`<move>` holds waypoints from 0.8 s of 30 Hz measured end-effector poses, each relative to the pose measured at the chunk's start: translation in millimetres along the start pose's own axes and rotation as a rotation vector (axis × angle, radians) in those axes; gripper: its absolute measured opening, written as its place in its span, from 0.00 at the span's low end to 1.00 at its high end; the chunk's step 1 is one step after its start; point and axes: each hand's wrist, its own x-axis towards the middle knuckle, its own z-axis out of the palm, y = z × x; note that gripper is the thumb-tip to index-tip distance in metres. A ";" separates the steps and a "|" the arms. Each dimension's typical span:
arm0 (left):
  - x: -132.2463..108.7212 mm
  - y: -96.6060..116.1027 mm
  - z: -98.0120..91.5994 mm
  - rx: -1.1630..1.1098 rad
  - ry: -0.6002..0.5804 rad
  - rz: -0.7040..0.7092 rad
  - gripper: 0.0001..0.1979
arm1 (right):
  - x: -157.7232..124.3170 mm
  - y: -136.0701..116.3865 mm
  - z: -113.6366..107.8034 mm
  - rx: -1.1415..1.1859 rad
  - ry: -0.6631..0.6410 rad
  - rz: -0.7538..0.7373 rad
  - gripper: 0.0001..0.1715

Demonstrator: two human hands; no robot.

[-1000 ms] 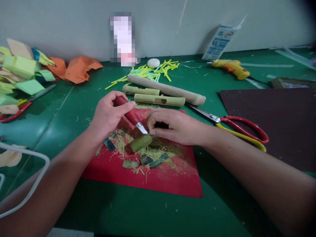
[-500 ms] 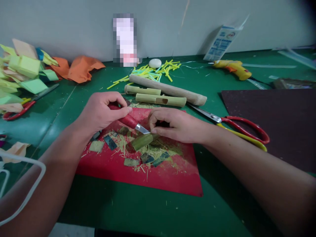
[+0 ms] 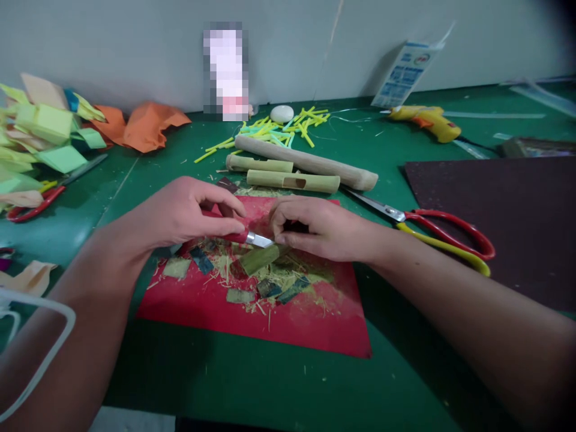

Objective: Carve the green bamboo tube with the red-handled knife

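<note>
My left hand [image 3: 198, 210] is closed around the red handle of a carving knife [image 3: 258, 240]. The knife lies low and its blade tip reaches the far end of a green bamboo piece [image 3: 261, 259]. Fingers curled, my right hand [image 3: 310, 228] grips the far end of that bamboo; its fingertips sit close to the blade and hide that end. Below both is a red mat [image 3: 315, 333], strewn with bamboo shavings [image 3: 225, 261] and several dark cut chips [image 3: 292, 291].
Behind the mat lie two notched bamboo tubes [image 3: 294, 181] and a wooden stick [image 3: 306, 162]. Red-and-yellow scissors [image 3: 432, 225] rest right, near a dark board [image 3: 504, 240] and a yellow glue gun [image 3: 425, 122]. Folded papers [image 3: 49, 132] and other scissors [image 3: 38, 204] are left.
My left hand has moved slightly down and right, and the knife handle has dropped to a flatter angle. My right hand stays on the bamboo.
</note>
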 end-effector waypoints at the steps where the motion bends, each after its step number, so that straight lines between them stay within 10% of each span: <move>1: -3.1 1.9 -1.1 0.018 -0.023 -0.005 0.15 | 0.2 0.0 0.2 -0.003 0.001 -0.001 0.05; 24: -66.5 15.7 46.2 0.132 0.060 0.162 0.20 | -6.6 -3.8 2.3 0.009 0.014 0.010 0.06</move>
